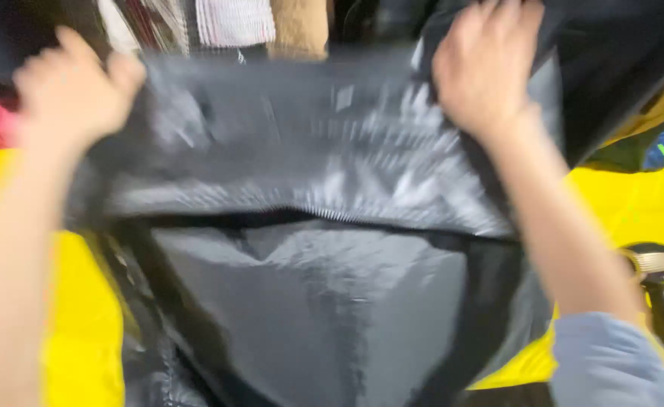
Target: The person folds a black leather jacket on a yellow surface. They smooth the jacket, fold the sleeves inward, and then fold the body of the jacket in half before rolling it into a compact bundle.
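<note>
Head view: left hand (72, 87) and right hand (486, 64) grasp a shiny black bag (309, 226) over a yellow surface (83, 332).

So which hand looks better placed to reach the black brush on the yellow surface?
Right hand, probably: both hands grip the black jacket, but the brush lies beside the right forearm, far from the left hand.

Jacket (309, 249) spread across centre, lying on the table surface (83, 332), which shows to either side of it. Left hand (72, 90) on the jacket's upper left edge; right hand (486, 68) on its upper right edge. Hanging garments (234, 21) behind. Brush (660, 264) right of jacket, on the surface.
</note>
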